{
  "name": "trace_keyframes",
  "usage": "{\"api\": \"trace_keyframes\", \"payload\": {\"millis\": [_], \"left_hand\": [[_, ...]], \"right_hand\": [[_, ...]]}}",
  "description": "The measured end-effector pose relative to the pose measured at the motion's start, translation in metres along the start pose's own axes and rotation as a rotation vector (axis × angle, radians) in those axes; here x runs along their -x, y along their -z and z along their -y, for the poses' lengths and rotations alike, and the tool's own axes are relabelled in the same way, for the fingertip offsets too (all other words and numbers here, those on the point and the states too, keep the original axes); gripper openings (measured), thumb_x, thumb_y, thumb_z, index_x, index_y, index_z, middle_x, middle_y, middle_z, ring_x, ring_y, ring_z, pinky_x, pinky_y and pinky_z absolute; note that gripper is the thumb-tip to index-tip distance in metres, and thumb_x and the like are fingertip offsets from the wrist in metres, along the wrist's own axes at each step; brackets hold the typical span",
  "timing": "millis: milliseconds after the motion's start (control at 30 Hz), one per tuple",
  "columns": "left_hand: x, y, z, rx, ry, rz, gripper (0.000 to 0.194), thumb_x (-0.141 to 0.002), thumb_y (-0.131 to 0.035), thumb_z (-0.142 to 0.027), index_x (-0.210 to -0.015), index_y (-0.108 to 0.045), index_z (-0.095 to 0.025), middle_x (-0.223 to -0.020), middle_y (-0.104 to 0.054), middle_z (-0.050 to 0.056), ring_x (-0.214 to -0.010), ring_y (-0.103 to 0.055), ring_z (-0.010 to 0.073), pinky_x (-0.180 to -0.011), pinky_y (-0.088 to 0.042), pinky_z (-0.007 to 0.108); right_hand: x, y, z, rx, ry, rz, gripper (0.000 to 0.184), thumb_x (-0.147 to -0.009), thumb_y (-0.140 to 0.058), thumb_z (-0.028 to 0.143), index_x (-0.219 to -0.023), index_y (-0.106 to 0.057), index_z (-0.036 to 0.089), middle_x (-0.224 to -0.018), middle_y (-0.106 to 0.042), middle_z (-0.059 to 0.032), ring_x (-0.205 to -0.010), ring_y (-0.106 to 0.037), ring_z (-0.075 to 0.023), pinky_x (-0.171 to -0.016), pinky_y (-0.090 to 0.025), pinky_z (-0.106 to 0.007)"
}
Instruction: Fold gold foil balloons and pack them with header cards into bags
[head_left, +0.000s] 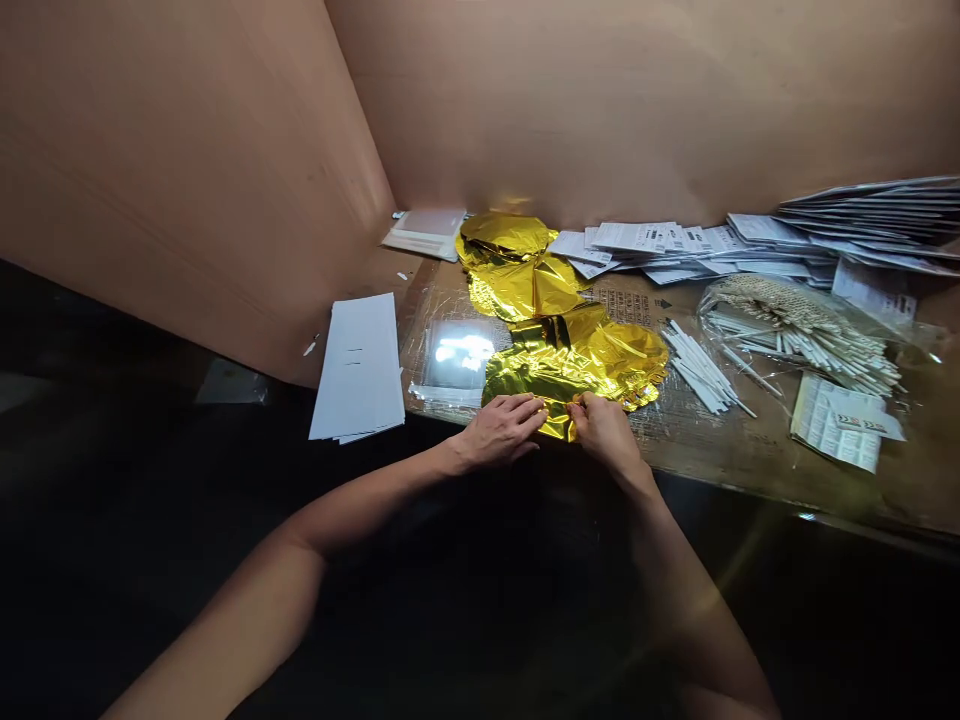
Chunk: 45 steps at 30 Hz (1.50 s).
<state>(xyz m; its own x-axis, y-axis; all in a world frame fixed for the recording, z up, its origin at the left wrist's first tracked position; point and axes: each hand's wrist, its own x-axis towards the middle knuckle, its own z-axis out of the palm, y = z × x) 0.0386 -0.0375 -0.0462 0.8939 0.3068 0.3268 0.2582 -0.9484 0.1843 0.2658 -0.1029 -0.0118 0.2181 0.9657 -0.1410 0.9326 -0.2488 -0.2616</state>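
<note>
Head: gold foil [536, 372], illegible labels [634, 236]

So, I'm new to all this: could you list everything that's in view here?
Gold foil: several overlapping pieces, gold, table's middle
White cards: one stack, white, table's left end
Plastic sleeves: count unclear, clear, back-left corner and beside the foil
Printed papers: many, white, along the back
Bagged sticks: many, whitish, right side
Loose sticks: a bunch, white, right of the foil
Label sheets: at least two, pale, near right
Table: one, brown, under these
Panels: two, brown, back and left
Left hand: one, bare, flat on foil
Right hand: one, bare, pinching foil
</note>
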Motion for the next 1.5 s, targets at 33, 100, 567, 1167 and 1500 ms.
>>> {"api": "trace_keyframes", "payload": {"millis": [33,100,567,1167,1500], "left_hand": [[0.005,-0.002,-0.001,-0.011,-0.004,0.028,0.042,-0.105,-0.057,-0.031,-0.143,-0.059,-0.015,-0.150,-0.063,0.016,-0.135,-0.060,0.0314,-0.105,-0.052,0.045],[0.015,-0.006,-0.003,0.003,0.003,0.049,0.036,-0.106,-0.050,-0.022,-0.139,-0.064,-0.019,-0.146,-0.067,0.013,-0.128,-0.064,0.0273,-0.100,-0.052,0.043],[-0.026,0.024,0.020,0.684,0.729,-0.379,0.026,-0.099,-0.065,-0.035,-0.114,-0.071,-0.014,-0.110,-0.076,0.015,-0.099,-0.072,0.0249,-0.096,-0.057,0.043],[-0.002,0.058,-0.021,1.507,0.615,-0.063,0.021,-0.090,-0.070,-0.032,-0.100,-0.077,-0.015,-0.077,-0.068,0.001,-0.069,-0.059,0.0118,-0.069,-0.047,0.025],[-0.004,0.045,-0.043,1.291,0.698,-0.310,0.056,-0.080,-0.082,-0.028,-0.132,-0.063,-0.022,-0.130,-0.062,0.011,-0.080,-0.066,0.0102,-0.069,-0.055,0.024]], "right_hand": [[0.010,0.001,0.000,0.008,-0.009,0.009,0.025,-0.107,-0.053,0.030,-0.092,-0.070,0.019,-0.084,-0.076,-0.0118,-0.076,-0.068,-0.0253,-0.067,-0.035,-0.033],[0.033,0.005,0.002,0.050,0.011,-0.060,0.023,-0.107,-0.055,0.033,-0.097,-0.071,0.019,-0.090,-0.076,-0.0135,-0.083,-0.069,-0.0278,-0.068,-0.036,-0.033],[-0.068,0.042,-0.005,-0.426,0.101,0.380,0.037,-0.083,-0.071,0.045,-0.061,-0.056,0.020,-0.054,-0.048,0.0036,-0.052,-0.040,-0.0113,-0.052,-0.027,-0.026],[0.053,-0.004,0.029,-1.593,-0.078,0.098,0.017,-0.085,-0.080,0.036,-0.084,-0.068,0.025,-0.079,-0.069,-0.0001,-0.064,-0.063,-0.0162,-0.061,-0.052,-0.029],[0.050,-0.006,0.025,-1.617,-0.125,0.251,0.044,-0.084,-0.083,0.046,-0.120,-0.064,0.028,-0.077,-0.068,0.0034,-0.051,-0.054,-0.0126,-0.046,-0.044,-0.023]]}}
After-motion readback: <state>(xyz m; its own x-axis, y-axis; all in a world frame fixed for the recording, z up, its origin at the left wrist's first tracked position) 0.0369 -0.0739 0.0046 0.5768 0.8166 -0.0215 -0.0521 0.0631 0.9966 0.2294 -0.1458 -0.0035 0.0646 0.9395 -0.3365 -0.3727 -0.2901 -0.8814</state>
